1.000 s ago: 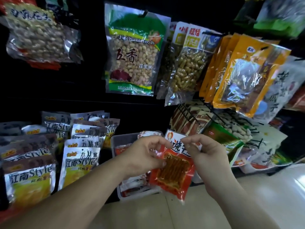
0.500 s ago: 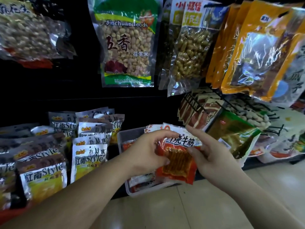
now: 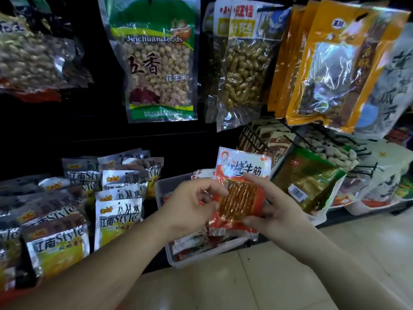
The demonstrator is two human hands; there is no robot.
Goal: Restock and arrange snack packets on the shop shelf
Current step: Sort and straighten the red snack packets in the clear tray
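Observation:
A red snack packet with a clear window showing orange strips is held upright over a clear plastic tub. My left hand pinches its left edge with thumb and fingers. My right hand grips its right side, thumb on the front and fingers behind. More red packets lie in the tub below, partly hidden by the hands.
Silver and yellow "Style" packets stand in rows at the left. Peanut bags and orange bags hang above. A green and gold bag and black wire racks are close on the right. Pale tiled floor lies below.
Both hands lifted the red packet slightly and turned it upright, closer to the shelf. The view moved in toward the shelf.

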